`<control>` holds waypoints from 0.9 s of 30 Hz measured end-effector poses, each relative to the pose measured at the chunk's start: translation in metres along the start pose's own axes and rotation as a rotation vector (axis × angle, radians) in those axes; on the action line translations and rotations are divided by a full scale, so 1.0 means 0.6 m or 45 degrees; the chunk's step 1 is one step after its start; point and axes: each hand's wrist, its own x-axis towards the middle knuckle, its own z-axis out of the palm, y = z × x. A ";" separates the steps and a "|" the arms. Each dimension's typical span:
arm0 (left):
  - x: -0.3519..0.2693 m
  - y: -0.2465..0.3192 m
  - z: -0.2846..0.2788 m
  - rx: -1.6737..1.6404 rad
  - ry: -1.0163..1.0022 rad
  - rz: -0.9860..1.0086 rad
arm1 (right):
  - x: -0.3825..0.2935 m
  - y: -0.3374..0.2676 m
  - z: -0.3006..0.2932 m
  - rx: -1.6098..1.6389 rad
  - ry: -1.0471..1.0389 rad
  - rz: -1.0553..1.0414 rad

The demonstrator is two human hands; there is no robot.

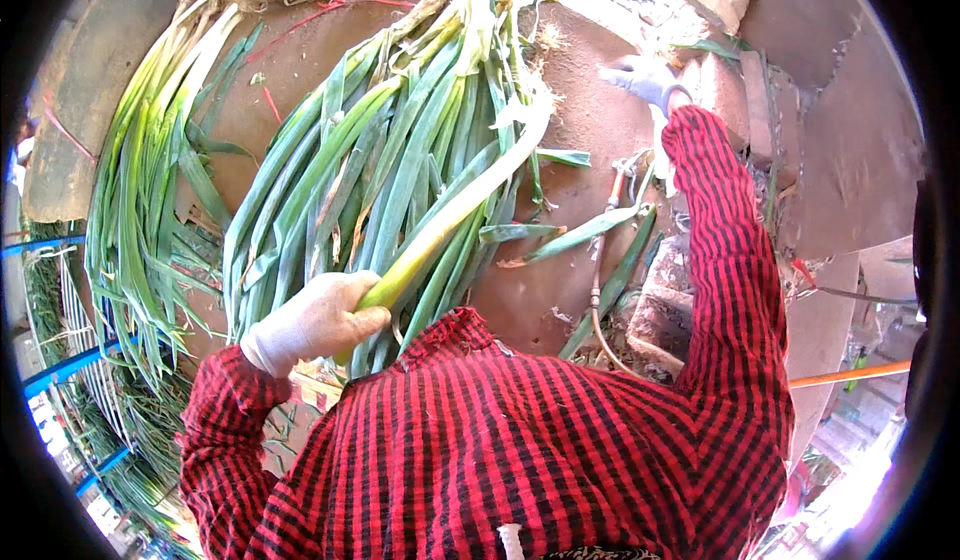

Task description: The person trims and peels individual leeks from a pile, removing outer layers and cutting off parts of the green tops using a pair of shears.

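Observation:
My left hand (319,321), in a pale work glove, is closed around the green part of a long Welsh onion (465,204). Its white shaft slants up to the right, ending in a rooted tip. Behind it lies a big heap of Welsh onions (397,125), leaves fanned towards me and white ends at the far side. My right hand (637,81), also gloved, reaches out at the upper right. Its fingers are apart and nothing shows in them. Below that wrist hangs a whitish strip (662,159), blurred by glare.
A smaller Welsh onion bundle (154,140) lies at the left. A thin hose with a metal fitting (597,267) runs among loose leaves (589,234) near bricks (664,297). Red twine (300,24) crosses the brown surface. Blue rack bars (67,372) stand lower left, with more greens.

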 end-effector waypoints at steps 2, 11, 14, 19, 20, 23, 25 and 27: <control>0.007 0.012 -0.017 0.236 0.031 0.074 | -0.026 -0.052 0.025 0.377 0.400 -1.011; 0.014 0.027 -0.065 0.380 0.154 0.177 | -0.098 -0.077 0.042 0.678 -0.577 -0.892; 0.013 0.021 -0.053 0.331 0.163 0.163 | -0.124 -0.080 0.061 0.810 -0.312 -0.853; 0.004 0.029 0.000 0.556 0.309 0.212 | -0.108 -0.121 0.123 1.442 0.342 -0.351; 0.000 0.042 0.011 0.604 0.317 0.213 | -0.099 -0.124 0.123 1.603 0.410 -0.267; -0.013 0.036 0.020 0.769 0.377 0.203 | -0.014 -0.017 0.119 1.631 0.811 0.094; -0.026 0.007 0.018 0.723 0.386 0.262 | 0.049 0.132 0.108 0.889 0.961 0.443; -0.031 -0.019 0.017 0.700 0.399 0.223 | 0.077 0.226 0.135 -0.289 0.614 0.494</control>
